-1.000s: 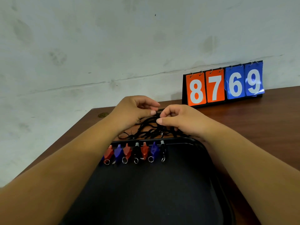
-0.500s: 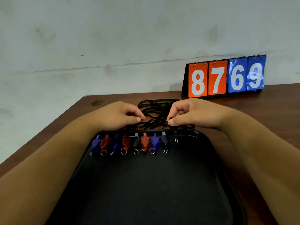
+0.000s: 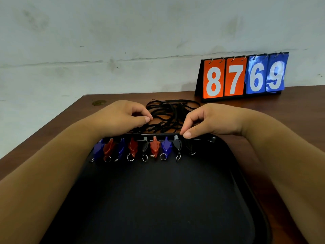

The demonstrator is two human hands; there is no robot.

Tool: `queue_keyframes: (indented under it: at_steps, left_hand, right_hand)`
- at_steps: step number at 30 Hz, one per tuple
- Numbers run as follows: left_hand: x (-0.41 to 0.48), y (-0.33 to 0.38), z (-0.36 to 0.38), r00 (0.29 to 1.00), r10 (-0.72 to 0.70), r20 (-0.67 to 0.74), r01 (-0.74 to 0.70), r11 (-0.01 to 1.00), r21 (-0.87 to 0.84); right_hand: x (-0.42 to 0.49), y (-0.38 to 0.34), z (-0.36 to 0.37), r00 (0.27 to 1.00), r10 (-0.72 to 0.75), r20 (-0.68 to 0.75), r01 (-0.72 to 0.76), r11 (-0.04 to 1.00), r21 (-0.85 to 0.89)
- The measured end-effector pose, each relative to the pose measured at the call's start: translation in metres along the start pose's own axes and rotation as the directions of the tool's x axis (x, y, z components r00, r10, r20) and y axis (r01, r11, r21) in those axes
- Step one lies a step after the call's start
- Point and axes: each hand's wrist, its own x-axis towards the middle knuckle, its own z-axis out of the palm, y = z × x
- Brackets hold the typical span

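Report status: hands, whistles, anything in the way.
Left hand pinches black cords. Right hand pinches a cord at the tray rim, above the end black whistle. Cords tangled behind the whistle row.

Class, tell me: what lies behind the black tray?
A tangle of black cords on the wooden table. The left hand and right hand cover its sides.

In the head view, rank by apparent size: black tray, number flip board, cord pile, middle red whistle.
1. black tray (nearest the camera)
2. number flip board
3. cord pile (partly hidden)
4. middle red whistle
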Motion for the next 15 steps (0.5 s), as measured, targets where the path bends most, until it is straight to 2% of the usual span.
queue_keyframes:
  at_steps: [8, 15]
  left_hand:
    - [0.002, 0.003, 0.003, 0.999, 0.028, -0.018, -0.027, 1.0, 0.006]
    - [0.0024, 0.0062, 0.0078, 0.996, 0.08, 0.028, -0.082, 0.995, 0.063]
  right_hand:
    - [0.0019, 0.0036, -0.0012, 1.0, 0.018, 0.019, -0.018, 1.0, -0.024]
    - [0.0044, 0.0054, 0.0002, 1.0, 0.02, 0.012, -0.019, 0.999, -0.049]
